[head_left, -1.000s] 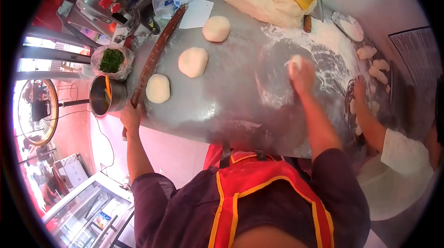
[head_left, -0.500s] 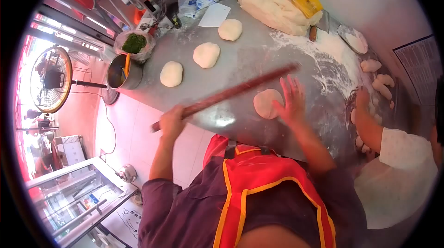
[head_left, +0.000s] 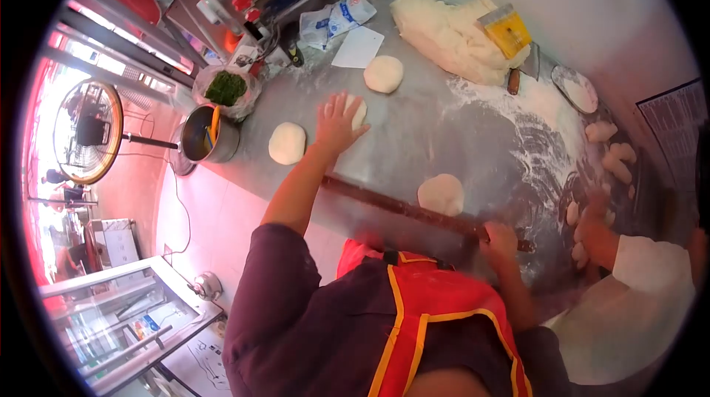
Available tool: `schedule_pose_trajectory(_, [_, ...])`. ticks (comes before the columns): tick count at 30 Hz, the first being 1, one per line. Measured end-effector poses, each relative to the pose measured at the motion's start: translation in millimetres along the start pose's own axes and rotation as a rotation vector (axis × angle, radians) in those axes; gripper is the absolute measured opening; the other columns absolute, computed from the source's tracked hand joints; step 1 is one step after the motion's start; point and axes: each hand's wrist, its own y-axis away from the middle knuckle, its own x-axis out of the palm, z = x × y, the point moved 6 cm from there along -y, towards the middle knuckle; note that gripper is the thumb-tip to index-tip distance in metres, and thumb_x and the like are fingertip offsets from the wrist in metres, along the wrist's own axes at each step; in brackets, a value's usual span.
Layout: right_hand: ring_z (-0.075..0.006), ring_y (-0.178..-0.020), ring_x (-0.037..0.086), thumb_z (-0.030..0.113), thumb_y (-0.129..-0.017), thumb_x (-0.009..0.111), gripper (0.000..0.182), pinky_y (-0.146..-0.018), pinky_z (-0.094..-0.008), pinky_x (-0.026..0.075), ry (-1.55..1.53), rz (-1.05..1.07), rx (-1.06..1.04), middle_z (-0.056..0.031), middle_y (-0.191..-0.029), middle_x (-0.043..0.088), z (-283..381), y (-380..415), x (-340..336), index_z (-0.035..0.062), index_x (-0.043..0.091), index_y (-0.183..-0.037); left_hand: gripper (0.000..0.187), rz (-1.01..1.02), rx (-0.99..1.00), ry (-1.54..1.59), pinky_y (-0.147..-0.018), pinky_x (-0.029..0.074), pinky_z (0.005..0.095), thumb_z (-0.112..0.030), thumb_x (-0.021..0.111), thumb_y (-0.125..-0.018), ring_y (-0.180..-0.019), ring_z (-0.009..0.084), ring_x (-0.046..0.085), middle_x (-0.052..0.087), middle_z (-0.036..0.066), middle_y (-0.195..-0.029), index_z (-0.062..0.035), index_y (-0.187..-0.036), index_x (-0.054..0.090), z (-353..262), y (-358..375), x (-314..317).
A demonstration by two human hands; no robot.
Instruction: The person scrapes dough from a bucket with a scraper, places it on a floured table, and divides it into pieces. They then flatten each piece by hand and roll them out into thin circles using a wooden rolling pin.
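My left hand [head_left: 336, 125] reaches out over the steel table [head_left: 429, 127] and lies with spread fingers on a round dough ball [head_left: 358, 110]. My right hand [head_left: 501, 239] grips one end of a long dark rolling pin [head_left: 399, 208], which lies across the near edge of the table. A flattened dough disc [head_left: 441, 193] sits just beyond the pin. Two more dough balls lie near my left hand, one to its left [head_left: 287, 142] and one farther back [head_left: 384, 73].
A big dough mass [head_left: 444, 31] with a yellow scraper [head_left: 505, 29] sits at the back, with loose flour [head_left: 543, 112] beside it. A metal pot [head_left: 209, 134] and a bag of chopped greens [head_left: 226, 88] stand at the left. At the right a co-worker's hand [head_left: 595, 228] works among small dough pieces [head_left: 614, 153].
The rolling pin passed from my left hand to my right and now lies along the near table edge. My left hand moved out to the middle dough ball. My right hand left the flattened disc.
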Motion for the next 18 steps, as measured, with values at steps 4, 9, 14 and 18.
schedule_pose_trajectory(4, [-0.032,-0.087,0.058,0.013,-0.068,0.07,0.027,-0.076,-0.0454,0.044,-0.026,0.03,-0.009,-0.0094,-0.086,0.059,2.4,12.7,-0.1,0.0113,0.058,-0.092,0.073,0.104,-0.076,-0.011,-0.114,0.022,0.0592,-0.054,0.059,-0.088,-0.144,0.0367,0.024,0.031,0.012,-0.155,-0.0224,-0.149,0.036,22.7,-29.0,49.2])
schedule_pose_trajectory(9, [-0.0312,-0.087,0.058,0.013,-0.066,0.071,0.031,-0.075,-0.0444,0.043,-0.028,-0.052,-0.024,-0.0094,-0.087,0.059,6.7,5.1,-7.8,0.0111,0.058,-0.093,0.07,-0.154,-0.284,-0.148,-0.113,0.024,0.0592,-0.052,0.058,-0.091,-0.142,0.0374,0.029,0.039,0.018,-0.149,-0.0139,-0.147,0.039,70.4,-89.3,41.3])
schedule_pose_trajectory(14, [-0.0297,-0.088,0.057,0.013,-0.068,0.072,0.03,-0.08,-0.0436,0.043,-0.047,-0.057,0.005,-0.0089,-0.087,0.059,-3.4,-17.7,-19.7,0.0105,0.06,-0.096,0.056,0.061,0.11,0.342,-0.109,0.034,0.0514,-0.035,0.06,-0.093,-0.128,0.0413,0.047,0.052,0.025,-0.135,0.0005,-0.134,0.05,-6.6,-64.0,-4.4])
schedule_pose_trajectory(18, [-0.0287,-0.106,0.055,0.017,-0.077,0.07,0.038,-0.095,-0.0461,0.039,-0.022,-0.117,0.048,-0.0096,-0.106,0.06,-10.0,-15.4,-16.3,0.0111,0.06,-0.113,0.05,0.124,0.265,0.242,-0.111,0.032,0.0522,-0.025,0.064,-0.089,-0.131,0.0379,0.045,0.049,0.02,-0.14,-0.0017,-0.132,0.052,-86.5,78.8,-18.9])
